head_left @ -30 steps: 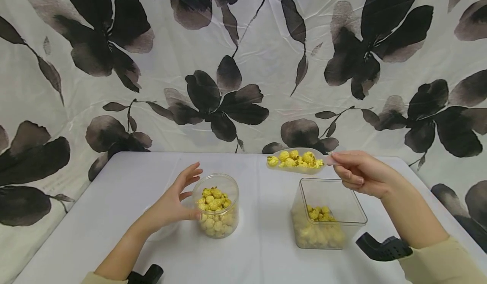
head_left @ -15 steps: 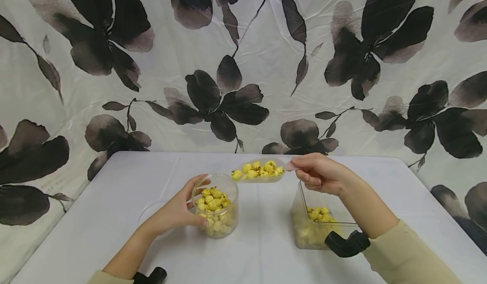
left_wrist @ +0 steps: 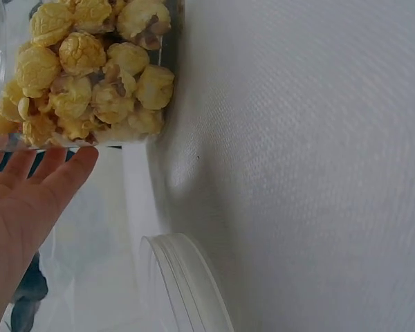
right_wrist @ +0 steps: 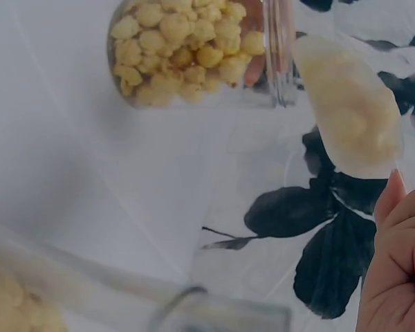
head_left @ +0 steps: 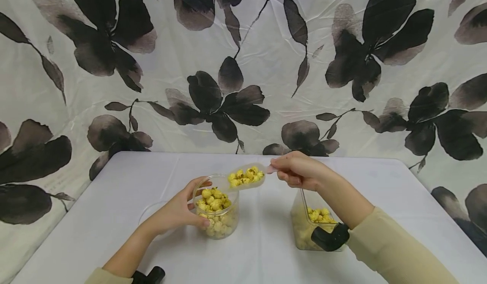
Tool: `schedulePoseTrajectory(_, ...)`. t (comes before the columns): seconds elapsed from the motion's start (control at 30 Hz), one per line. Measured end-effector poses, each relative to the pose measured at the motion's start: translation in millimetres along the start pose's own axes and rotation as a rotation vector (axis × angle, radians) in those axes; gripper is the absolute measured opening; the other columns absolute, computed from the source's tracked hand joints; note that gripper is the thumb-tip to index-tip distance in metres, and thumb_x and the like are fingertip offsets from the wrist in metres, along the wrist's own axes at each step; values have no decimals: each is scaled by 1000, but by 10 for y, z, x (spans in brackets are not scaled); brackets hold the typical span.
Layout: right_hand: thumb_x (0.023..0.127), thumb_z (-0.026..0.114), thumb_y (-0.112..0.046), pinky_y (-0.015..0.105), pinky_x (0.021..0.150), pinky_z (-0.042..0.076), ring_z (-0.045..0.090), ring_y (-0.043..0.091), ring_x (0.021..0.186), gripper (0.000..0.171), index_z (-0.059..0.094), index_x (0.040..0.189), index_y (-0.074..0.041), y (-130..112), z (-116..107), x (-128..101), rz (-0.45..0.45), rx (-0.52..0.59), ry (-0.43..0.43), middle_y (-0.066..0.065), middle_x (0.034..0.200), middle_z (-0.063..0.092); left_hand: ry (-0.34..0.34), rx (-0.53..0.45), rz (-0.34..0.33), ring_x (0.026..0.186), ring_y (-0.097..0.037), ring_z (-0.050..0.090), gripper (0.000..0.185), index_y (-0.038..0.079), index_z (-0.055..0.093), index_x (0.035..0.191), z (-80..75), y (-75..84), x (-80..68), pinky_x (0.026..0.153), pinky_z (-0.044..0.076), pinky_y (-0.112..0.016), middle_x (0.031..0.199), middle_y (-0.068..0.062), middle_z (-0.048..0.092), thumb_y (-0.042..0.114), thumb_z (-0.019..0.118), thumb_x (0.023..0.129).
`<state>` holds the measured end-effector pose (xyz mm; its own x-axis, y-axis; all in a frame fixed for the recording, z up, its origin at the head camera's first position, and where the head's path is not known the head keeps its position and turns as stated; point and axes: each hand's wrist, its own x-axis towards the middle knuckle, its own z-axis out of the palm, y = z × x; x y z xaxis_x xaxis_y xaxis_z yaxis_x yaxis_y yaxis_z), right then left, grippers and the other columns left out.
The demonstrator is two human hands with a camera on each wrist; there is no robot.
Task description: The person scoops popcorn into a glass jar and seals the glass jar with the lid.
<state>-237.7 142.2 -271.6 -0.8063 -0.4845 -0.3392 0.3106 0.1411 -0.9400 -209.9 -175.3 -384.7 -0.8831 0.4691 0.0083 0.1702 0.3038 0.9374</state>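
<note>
Just above the round jar [head_left: 215, 210], the scoop [head_left: 247, 176] of popcorn lies lengthwise toward its rim, handle pinched by the right hand [head_left: 298, 170]; the left hand [head_left: 179, 212] curls round the jar's left side.

Staged tabletop set: floral backdrop sheet [head_left: 243, 64], white table [head_left: 114, 199].

White table [head_left: 262, 254] against floral backdrop. Round clear jar [head_left: 215, 216] of yellow popcorn stands upright near table centre. Right of jar, well apart: square clear container [head_left: 304, 229], partly filled with popcorn. Left of jar, just beside it: clear round lid [head_left: 148, 212] lying flat.
</note>
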Motion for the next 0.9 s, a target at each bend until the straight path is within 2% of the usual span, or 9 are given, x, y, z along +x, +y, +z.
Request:
schedulePoseTrajectory(0.2, 98, 46, -13, 16, 38, 22, 26, 4, 37, 29, 62, 98, 10, -56, 111, 33, -25, -157, 53, -3, 50, 44, -4, -6, -1, 137, -38, 17, 99, 15, 23, 145, 3, -5, 27, 101, 22, -63, 146, -12, 29, 18, 84, 67)
schedulePoseTrajectory(0.33, 97, 47, -14, 18, 39, 22, 25, 5, 37, 32, 62, 104, 13, -59, 184, 50, -58, -253, 91, -3, 50, 42, -4, -9, -10, 137, -36, 18, 98, 17, 23, 144, 4, -10, 27, 102, 24, -62, 146, -12, 29, 18, 84, 68)
schedulePoseTrajectory(0.63, 97, 49, -14, 22, 40, 18, 21, 9, 38, 28, 67, 94, 6, -88, 348, 74, -164, -438, 144, 0, 47, 39, -2, -5, -21, 137, -37, 17, 98, 17, 23, 145, 16, -8, 13, 101, 23, -62, 146, -11, 29, 18, 84, 67)
schedulePoseTrajectory(0.77, 96, 50, -14, 23, 42, 17, 21, 10, 40, 29, 66, 80, 3, -101, 450, 84, -228, -540, 161, 1, 46, 40, 3, 2, -18, 136, -40, 16, 100, 16, 22, 145, 16, -6, -1, 101, 24, -63, 147, -13, 27, 18, 84, 67)
schedulePoseTrajectory(0.9, 95, 52, -14, 23, 41, 19, 25, 11, 40, 25, 69, 82, 0, -106, 514, 76, -284, -659, 201, 1, 46, 42, 4, 3, -16, 136, -41, 16, 100, 16, 21, 146, 19, -12, 3, 101, 25, -61, 149, -14, 23, 18, 84, 67)
